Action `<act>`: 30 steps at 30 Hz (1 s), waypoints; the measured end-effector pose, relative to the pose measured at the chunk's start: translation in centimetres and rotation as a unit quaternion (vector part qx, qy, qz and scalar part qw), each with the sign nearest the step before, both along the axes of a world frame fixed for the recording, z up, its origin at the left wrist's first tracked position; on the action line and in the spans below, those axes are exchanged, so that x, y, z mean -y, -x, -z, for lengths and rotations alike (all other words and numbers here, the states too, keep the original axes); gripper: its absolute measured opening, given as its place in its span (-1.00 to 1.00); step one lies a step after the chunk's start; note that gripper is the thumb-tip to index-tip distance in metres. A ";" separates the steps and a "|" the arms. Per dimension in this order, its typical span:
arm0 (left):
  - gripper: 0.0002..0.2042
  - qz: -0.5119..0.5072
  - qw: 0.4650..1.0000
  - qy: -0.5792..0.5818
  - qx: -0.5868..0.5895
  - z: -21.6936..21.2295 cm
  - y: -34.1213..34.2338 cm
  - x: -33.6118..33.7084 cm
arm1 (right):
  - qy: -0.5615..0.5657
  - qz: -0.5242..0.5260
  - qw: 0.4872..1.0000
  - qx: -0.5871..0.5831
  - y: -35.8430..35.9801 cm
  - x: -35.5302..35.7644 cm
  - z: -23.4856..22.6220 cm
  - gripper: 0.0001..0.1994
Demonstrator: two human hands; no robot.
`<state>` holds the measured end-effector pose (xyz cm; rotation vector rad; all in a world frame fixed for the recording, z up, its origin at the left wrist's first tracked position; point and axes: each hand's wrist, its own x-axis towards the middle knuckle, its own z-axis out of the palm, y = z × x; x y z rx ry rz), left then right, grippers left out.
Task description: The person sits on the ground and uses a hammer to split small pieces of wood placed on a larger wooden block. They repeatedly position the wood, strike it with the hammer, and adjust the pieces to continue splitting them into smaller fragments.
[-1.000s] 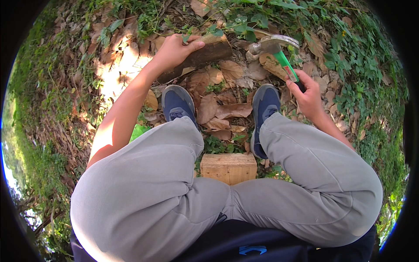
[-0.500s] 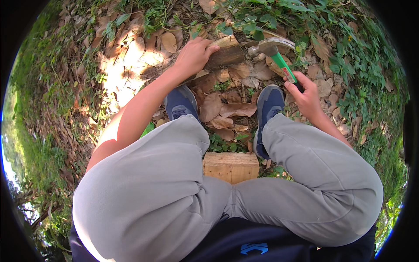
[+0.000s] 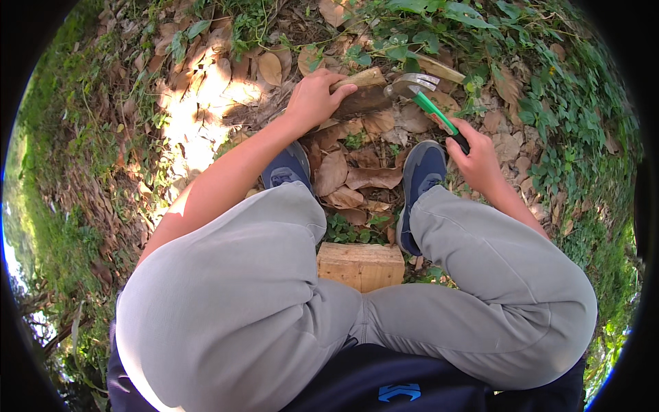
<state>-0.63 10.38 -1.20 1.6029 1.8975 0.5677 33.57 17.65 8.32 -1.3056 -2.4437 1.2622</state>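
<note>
My left hand (image 3: 314, 101) grips the near end of a short piece of wood (image 3: 362, 94) lying on dry leaves ahead of my feet. My right hand (image 3: 475, 152) is closed on the black grip of a claw hammer (image 3: 425, 99) with a green handle. The hammer's metal head sits right at the far end of the wood piece, touching or almost touching it. I am seated with both knees bent, in grey trousers.
A pale wooden block (image 3: 361, 265) lies on the ground between my legs, under me. My blue shoes (image 3: 420, 180) rest on dead leaves. Green creepers (image 3: 549, 89) cover the ground to the right and far side; grass (image 3: 62, 226) to the left.
My left hand has shifted right along the wood piece. The hammer head has come down and left until it meets the wood's end.
</note>
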 end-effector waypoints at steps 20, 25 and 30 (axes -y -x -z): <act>-0.58 -0.002 0.998 0.051 -0.044 -0.1 -1.7 0.7 | -0.066 -0.059 0.996 -0.006 0.3 -0.2 -0.3 -0.67; -0.58 -0.030 0.997 -0.017 -0.070 1.3 -2.3 1.1 | -0.037 -0.040 0.999 -0.003 0.4 -0.3 -0.4 -0.67; -0.57 -0.029 0.998 -0.021 -0.053 1.6 -2.2 1.1 | -0.056 -0.039 0.998 0.004 0.4 -0.3 -0.3 -0.67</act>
